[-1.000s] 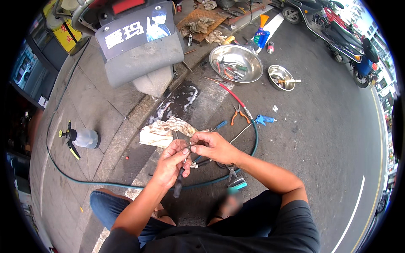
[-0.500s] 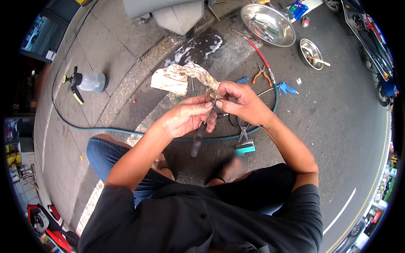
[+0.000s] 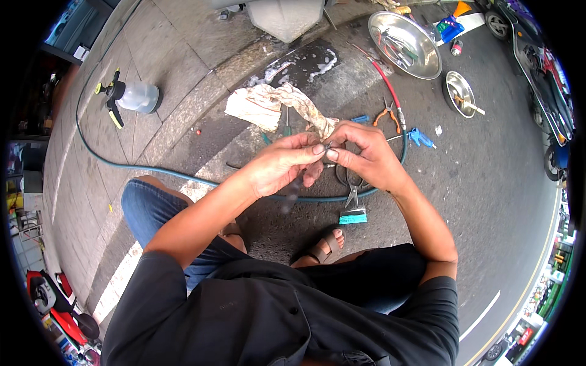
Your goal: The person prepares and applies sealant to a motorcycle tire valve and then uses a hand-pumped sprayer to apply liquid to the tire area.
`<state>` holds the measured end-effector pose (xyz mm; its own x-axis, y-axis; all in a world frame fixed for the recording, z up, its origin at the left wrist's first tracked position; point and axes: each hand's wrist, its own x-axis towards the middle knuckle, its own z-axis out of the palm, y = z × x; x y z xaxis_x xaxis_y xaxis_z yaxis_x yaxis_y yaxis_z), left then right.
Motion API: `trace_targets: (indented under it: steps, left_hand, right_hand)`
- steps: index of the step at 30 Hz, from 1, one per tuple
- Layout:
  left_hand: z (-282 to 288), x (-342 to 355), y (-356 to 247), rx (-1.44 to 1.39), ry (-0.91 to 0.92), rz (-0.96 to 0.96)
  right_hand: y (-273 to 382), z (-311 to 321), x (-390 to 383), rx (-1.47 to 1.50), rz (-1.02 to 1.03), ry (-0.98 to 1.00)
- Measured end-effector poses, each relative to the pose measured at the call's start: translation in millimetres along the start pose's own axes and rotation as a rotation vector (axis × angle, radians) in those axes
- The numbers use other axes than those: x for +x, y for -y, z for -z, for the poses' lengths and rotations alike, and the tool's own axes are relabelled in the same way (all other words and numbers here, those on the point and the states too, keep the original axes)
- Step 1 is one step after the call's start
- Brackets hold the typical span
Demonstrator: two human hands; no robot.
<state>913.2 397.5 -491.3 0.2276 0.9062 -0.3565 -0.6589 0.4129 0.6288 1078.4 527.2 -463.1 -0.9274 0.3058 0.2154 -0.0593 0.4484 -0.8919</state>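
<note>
My left hand [image 3: 278, 165] is closed, thumb and fingertips pinched close to those of my right hand. Below its fingers shows the motion-blurred dark handle of a screwdriver [image 3: 290, 196]; its shaft is mostly hidden. My right hand [image 3: 369, 155] is closed as well, gripping the end of a stained, whitish rag [image 3: 294, 100] that trails away to the left. Between the two sets of fingertips sits a small dark part [image 3: 328, 146], too small to name. Just beyond the hands, a green-handled tool [image 3: 287, 129] lies beside the rag on the ground.
A blue-green hose [image 3: 165, 175] curves around my hands. Orange-handled pliers [image 3: 387, 118], a blue air gun [image 3: 421, 138] and a scraper [image 3: 353, 215] lie nearby. Metal basins [image 3: 436, 70] and a smaller bowl [image 3: 459, 94] stand far right; a spray bottle [image 3: 137, 96] is left.
The screwdriver handle, sharp before, is now blurred and looks higher, nearer my left hand. Both hands stay pinched together. The whole view has shifted slightly, and my sandalled foot shows more clearly.
</note>
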Motion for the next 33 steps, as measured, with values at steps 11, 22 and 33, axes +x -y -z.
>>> trace_targets:
  steps: [11, 22, 33]
  left_hand:
    - [14.3, 13.3, -1.4, 0.341, -0.082, -0.306]
    - [1.4, 9.7, -1.3, 0.855, -0.357, -0.471]
    - [-3.2, 6.4, 0.7, -0.021, -0.180, -0.294]
  right_hand:
    - [-2.3, 1.1, 14.1, -0.659, 0.000, -0.494]
    - [-7.5, -13.9, 17.9, -0.287, -0.109, -0.182]
    - [-30.1, -20.1, 11.5, 0.224, -0.316, -0.156]
